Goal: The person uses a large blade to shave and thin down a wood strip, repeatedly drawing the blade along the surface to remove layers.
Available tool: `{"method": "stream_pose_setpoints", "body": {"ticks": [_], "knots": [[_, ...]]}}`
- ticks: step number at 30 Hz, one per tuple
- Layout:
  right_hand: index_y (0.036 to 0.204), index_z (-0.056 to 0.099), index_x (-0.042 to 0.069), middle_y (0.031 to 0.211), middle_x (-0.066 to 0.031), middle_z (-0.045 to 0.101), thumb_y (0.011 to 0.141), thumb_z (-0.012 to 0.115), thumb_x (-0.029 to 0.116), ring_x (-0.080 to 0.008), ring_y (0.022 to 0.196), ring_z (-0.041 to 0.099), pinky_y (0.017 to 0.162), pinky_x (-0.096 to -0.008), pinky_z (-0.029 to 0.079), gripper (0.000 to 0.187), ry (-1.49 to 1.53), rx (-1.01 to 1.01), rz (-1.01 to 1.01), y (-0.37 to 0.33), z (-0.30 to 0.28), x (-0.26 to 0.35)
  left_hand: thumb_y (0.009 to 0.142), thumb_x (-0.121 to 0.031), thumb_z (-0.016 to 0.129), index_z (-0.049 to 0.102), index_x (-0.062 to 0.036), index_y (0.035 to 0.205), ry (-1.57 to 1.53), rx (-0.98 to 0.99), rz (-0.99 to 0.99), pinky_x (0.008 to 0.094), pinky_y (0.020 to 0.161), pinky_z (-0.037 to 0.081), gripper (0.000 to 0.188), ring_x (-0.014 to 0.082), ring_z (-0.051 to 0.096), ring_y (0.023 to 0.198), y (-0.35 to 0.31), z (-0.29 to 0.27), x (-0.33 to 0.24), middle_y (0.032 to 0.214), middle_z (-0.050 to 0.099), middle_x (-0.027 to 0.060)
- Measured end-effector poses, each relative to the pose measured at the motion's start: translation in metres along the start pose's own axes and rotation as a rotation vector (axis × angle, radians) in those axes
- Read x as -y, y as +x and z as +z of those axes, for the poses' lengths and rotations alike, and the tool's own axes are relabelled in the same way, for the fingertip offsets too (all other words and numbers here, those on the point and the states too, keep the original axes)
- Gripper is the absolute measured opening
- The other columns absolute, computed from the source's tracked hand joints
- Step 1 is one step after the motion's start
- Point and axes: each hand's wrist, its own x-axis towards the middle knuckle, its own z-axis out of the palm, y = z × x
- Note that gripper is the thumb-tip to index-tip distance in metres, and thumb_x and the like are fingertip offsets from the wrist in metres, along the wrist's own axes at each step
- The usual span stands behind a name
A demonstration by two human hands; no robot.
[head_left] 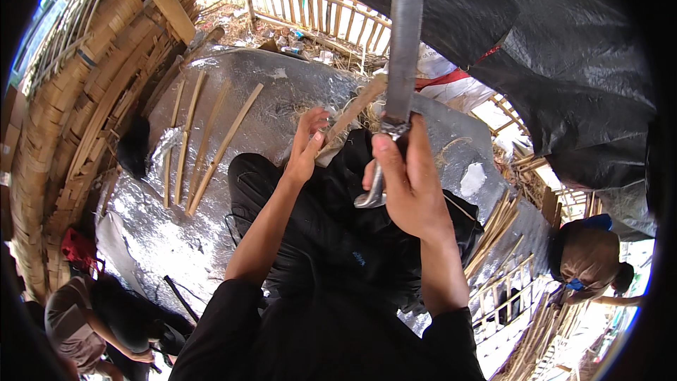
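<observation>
My right hand (416, 187) is closed round the handle of a machete (405, 35), its long blade pointing up and away from me. A curved metal end of the handle shows below my fingers. Left of the blade, a pale length of bamboo or wood (358, 108) slants down toward my lap, its lower end by my knees. Beside that end is my left hand (305, 149), fingers apart and thumb close to the piece; whether it touches is hard to see. Several narrow bamboo strips (224, 149) lie to the left on a shiny silver sheet (282, 74).
Bent bamboo slats (77, 134) stand along the left. A black tarp (564, 63) hangs at upper right. More strips (493, 233) lie in a bundle beside my right knee. One person (74, 321) sits at lower left, another (589, 257) at far right. A bamboo fence (324, 10) stands ahead.
</observation>
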Motion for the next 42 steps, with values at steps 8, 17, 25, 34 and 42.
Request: {"method": "stream_pose_setpoints", "body": {"ticks": [8,17,25,34,42], "knots": [[0.129,0.048,-0.005,0.071,-0.0117,0.056,0.106,0.057,0.022,-0.0218,0.062,0.057,0.060,-0.0369,0.043,0.038,-0.287,-0.228,-0.007,-0.012,-0.015,-0.019,0.084,-0.027,0.081,0.057,-0.0052,0.070,0.277,-0.149,0.019,0.0341,0.057,0.041,0.035,0.0123,0.050,0.060,-0.015,0.026,0.064,0.060,0.052,0.0057],[0.101,0.055,0.000,0.065,-0.0010,0.053,0.106,0.057,0.035,-0.0073,0.049,0.047,0.044,-0.0264,0.035,0.036,-0.249,-0.404,0.040,0.004,-0.029,-0.018,0.081,-0.041,0.070,0.067,-0.0030,0.065,0.616,-0.282,-0.088,0.0468,0.053,0.045,0.041,0.0449,0.059,0.059,0.014,0.055,0.065,0.059,0.057,0.0213],[0.128,0.051,-0.002,0.074,-0.0042,0.049,0.110,0.038,0.047,-0.0084,0.047,0.044,0.041,-0.0225,0.035,0.054,-0.273,-0.698,-0.296,-0.014,-0.046,0.032,0.083,-0.032,0.071,0.057,-0.0021,0.057,0.443,-0.310,0.248,0.0450,0.048,0.041,0.043,0.0404,0.052,0.047,0.084,0.128,-0.026,0.051,0.049,0.0198],[0.104,0.056,-0.002,0.069,-0.0045,0.053,0.107,0.055,0.033,-0.0076,0.050,0.047,0.045,-0.0224,0.037,0.036,-0.732,-0.446,-0.152,-0.016,-0.025,-0.025,0.085,-0.025,0.066,0.061,-0.0016,0.062,0.437,-0.295,0.038,0.0483,0.051,0.044,0.033,0.0423,0.058,0.053,0.032,0.106,0.077,0.057,0.056,0.0214],[0.106,0.055,-0.007,0.061,-0.0128,0.059,0.103,0.062,0.018,-0.0255,0.049,0.061,0.047,-0.0378,0.038,0.026,-0.586,-0.393,-0.122,0.000,-0.042,0.008,0.089,-0.025,0.063,0.064,0.0008,0.066,0.386,-0.319,-0.008,0.0471,0.051,0.042,0.035,0.0425,0.059,0.053,0.068,0.124,0.066,0.057,0.055,0.0224]]}}
